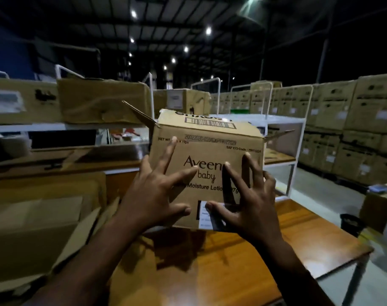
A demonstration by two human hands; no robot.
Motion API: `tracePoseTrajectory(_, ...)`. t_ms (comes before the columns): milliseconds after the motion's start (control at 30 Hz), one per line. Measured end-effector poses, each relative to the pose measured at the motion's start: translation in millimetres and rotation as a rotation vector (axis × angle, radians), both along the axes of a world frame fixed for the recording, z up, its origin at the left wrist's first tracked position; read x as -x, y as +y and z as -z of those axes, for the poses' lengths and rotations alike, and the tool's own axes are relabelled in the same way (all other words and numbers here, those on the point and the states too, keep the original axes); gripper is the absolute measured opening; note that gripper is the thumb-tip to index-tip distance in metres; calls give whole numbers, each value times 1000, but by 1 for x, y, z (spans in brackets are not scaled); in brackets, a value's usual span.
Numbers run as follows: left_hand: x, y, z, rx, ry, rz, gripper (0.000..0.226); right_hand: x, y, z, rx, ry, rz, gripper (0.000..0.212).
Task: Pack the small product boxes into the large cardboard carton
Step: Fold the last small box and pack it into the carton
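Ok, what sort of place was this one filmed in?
Most likely a warehouse packing area: stacked cartons along the right, white metal racks holding more boxes, and ceiling lights under a high dark roof.

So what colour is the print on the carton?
Dark, near-black, on the brown carton; it shows best in the head view.

Both bare forearms reach forward and converge toward the middle. Left hand point(153, 195): back of hand facing the person, fingers point(171, 149) straight and spread wide, tips laid on the near face of the carton point(210, 133); thumb low, pointing right. Right hand point(252, 202): likewise splayed, thumb low, pointing left; index and middle straight, the outer two bent. The thumb tips are near each other, not touching. Neither hand wraps or pinches.
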State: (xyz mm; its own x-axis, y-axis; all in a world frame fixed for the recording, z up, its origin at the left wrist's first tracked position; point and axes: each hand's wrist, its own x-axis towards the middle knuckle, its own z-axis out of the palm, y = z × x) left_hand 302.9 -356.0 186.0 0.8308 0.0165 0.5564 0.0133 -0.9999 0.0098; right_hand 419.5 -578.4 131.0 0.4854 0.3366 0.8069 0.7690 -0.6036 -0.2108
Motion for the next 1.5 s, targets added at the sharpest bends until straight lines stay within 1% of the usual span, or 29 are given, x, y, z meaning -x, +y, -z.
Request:
tracePoseTrajectory(167,78,91,-24,11,-35,-23,102,68,95,-26,-6,-71,-7,95)
tracePoseTrajectory(300,140,157,-28,22,-12,-82,104,116,166,-27,-9,-63,-45,99)
tracePoseTrajectory(433,187,203,-18,58,-10,-112,105,157,218,-23,13,-41,-70,99)
tracePoseTrajectory(600,229,249,-4,83,-74,-148,106,190,264,-17,42,-41,-106,99)
tracePoseTrajectory(733,258,278,1,77,-139,-209,110,208,302,-19,57,-73,-172,95)
tracePoseTrajectory(833,277,300,10,72,-186,-257,109,222,330,-14,68,-57,-226,94)
tracePoseTrajectory(967,287,329,25,111,-193,-326,113,226,365,-3,123,-46,-271,95)
tracePoseTrajectory(1233,279,376,62,183,-45,-360,122,225,415,46,156,81,-286,95)
tracePoseTrajectory(1300,277,383,75,229,-3,-375,123,226,423,59,157,81,-313,103)
tracePoseTrajectory(1333,277,385,81,260,15,-395,124,225,427,66,151,98,-336,110)
tracePoseTrajectory(1400,277,389,93,317,47,-433,128,222,430,81,126,200,-363,128)
tracePoseTrajectory(1433,277,390,100,336,44,-436,133,219,430,89,102,280,-367,134)
tracePoseTrajectory(1500,277,397,115,410,20,-451,142,213,428,107,61,504,-380,137)
